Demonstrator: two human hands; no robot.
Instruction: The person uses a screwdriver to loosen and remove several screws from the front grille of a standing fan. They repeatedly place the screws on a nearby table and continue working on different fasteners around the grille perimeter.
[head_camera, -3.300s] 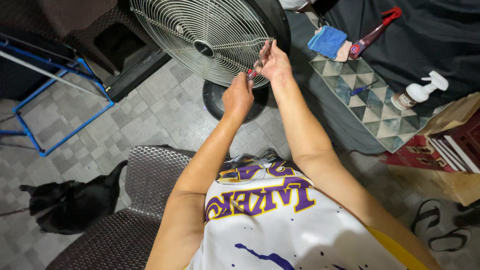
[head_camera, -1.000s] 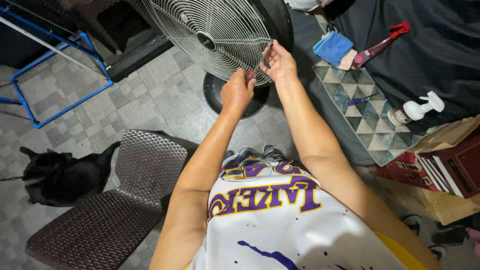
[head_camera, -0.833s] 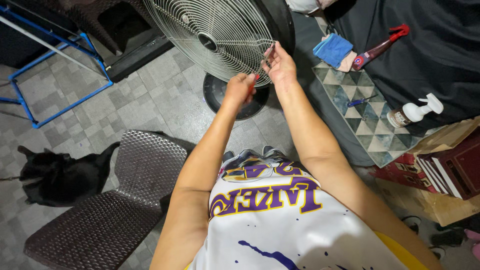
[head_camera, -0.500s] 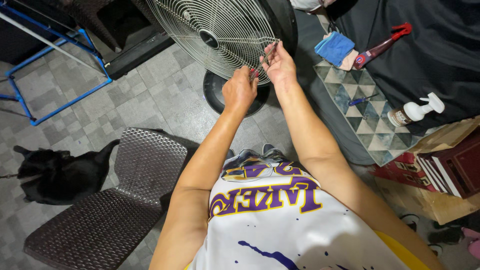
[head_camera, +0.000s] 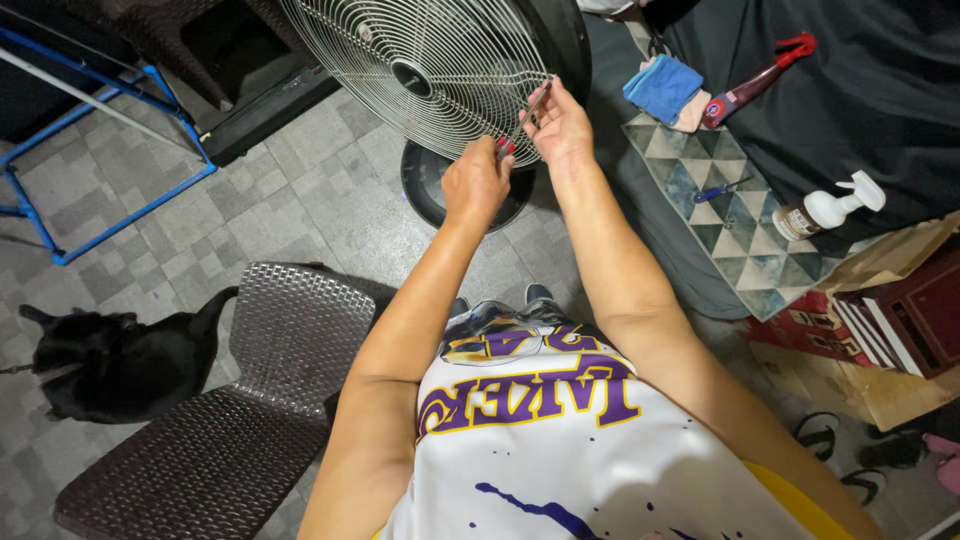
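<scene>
Left hand (head_camera: 477, 183) now clenched on screwdriver (head_camera: 524, 118) at fan grille (head_camera: 420, 70); right hand (head_camera: 560, 125) pinching its shaft; regripped, steadier.

The fan grille (head_camera: 430, 70) runs off the top edge; the left hand (head_camera: 475, 185) hides the screwdriver's (head_camera: 528, 112) handle.

Both hands meet at the lower rim of a wire fan guard (head_camera: 430, 70), toward twelve o'clock. The left hand (head_camera: 476, 185) is closed around the red handle of a thin tool (head_camera: 524, 120) whose metal shaft slants up to the grille; the right hand (head_camera: 560, 125) pinches the shaft near the wires. The fan's round dark base (head_camera: 425, 185) sits on the tiled floor just behind the left hand. At nine o'clock a black dog (head_camera: 110, 360) lies beside a woven chair (head_camera: 250, 400). At two o'clock lie a blue cloth (head_camera: 660, 88) and a white spray bottle (head_camera: 825, 207).
</scene>
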